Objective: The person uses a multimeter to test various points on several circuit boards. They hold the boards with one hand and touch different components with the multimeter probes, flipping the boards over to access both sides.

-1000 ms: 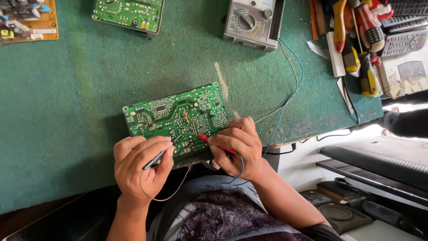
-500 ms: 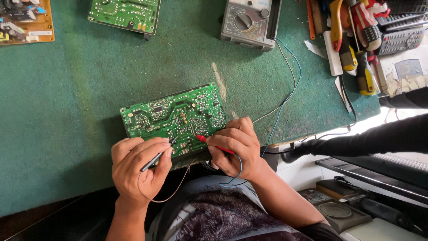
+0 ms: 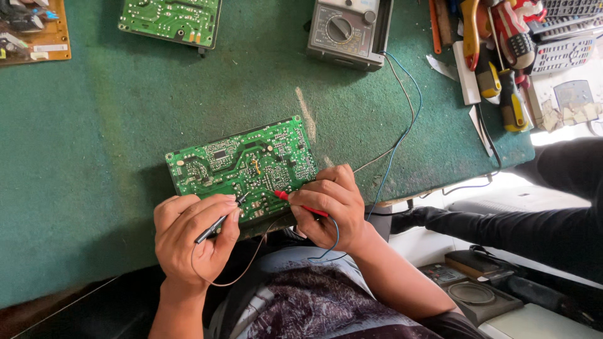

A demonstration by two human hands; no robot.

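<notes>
Two probes on a green circuit board

The left hand (image 3: pixel 195 242) pinches a black probe (image 3: pixel 217 225) and the right hand (image 3: pixel 330 204) a red probe (image 3: pixel 300 204), tips touching the circuit board (image 3: pixel 242 164) at the worktop (image 3: pixel 94 157) edge. The board looks light, stiff and fragile: best held by its edges.

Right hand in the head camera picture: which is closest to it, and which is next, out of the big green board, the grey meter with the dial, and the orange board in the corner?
From the right hand:
1. Big green circuit board, right under its fingertips.
2. Grey meter, at the top of the table, slightly right.
3. Orange board, far top-left corner.
</notes>
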